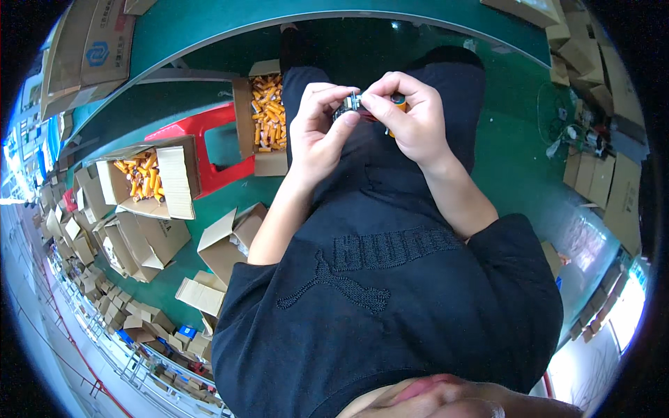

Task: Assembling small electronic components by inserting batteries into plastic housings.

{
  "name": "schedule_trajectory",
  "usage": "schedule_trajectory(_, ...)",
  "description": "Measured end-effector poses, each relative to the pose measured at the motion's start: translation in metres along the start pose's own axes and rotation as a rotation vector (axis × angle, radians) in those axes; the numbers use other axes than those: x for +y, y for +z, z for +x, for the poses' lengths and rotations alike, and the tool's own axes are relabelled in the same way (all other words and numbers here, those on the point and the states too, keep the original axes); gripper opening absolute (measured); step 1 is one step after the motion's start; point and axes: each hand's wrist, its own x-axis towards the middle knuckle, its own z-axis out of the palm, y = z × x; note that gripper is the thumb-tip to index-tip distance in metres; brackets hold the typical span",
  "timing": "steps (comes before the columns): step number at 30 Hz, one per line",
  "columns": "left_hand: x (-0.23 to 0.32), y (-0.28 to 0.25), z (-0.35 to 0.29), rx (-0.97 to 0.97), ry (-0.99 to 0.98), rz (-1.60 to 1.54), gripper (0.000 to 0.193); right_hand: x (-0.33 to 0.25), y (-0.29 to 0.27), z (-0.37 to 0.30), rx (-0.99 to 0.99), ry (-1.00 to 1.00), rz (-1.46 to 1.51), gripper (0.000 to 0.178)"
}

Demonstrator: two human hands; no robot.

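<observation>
In front of my lap, my left hand [318, 129] pinches a small dark part with a silvery metal piece [353, 103] between thumb and forefinger. My right hand [412, 118] meets it from the other side, thumb and forefinger at the part's right edge. An orange battery-like cylinder with a dark end [398, 102] is tucked in the curled fingers of my right hand. Dark red, wire-like bits show below the part, though too small to make out. My fingers hide much of what they hold.
Left of my legs, an open carton [242, 115] of orange cylinders stands by a red plastic stool [205, 139]. Another open carton [182, 174] holds more. A green table [230, 31] curves across the far side. Several cardboard boxes [143, 244] lie left; others stand right.
</observation>
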Motion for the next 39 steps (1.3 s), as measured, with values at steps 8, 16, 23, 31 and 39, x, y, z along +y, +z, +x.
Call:
schedule_trajectory(8, -0.004, 0.0, -0.001, -0.005, 0.012, 0.016, 0.032, 0.001, -0.002, 0.0, -0.005, -0.005, -0.002, 0.007)
schedule_trajectory(16, -0.003, -0.006, 0.001, -0.061, 0.061, 0.103, 0.032, 0.002, -0.013, 0.003, -0.108, 0.28, 0.3, 0.009)
schedule_trajectory(23, -0.005, 0.0, -0.003, 0.014, 0.092, 0.185, 0.033, 0.007, -0.006, 0.0, -0.087, 0.357, 0.497, 0.008)
schedule_trajectory(31, -0.006, 0.003, -0.001, 0.07, 0.132, 0.269, 0.035, 0.009, 0.0, -0.004, -0.019, 0.354, 0.541, 0.008)
schedule_trajectory(39, 0.009, -0.006, 0.0, -0.017, 0.138, 0.398, 0.034, 0.007, -0.004, -0.001, -0.075, 0.376, 0.442, 0.01)
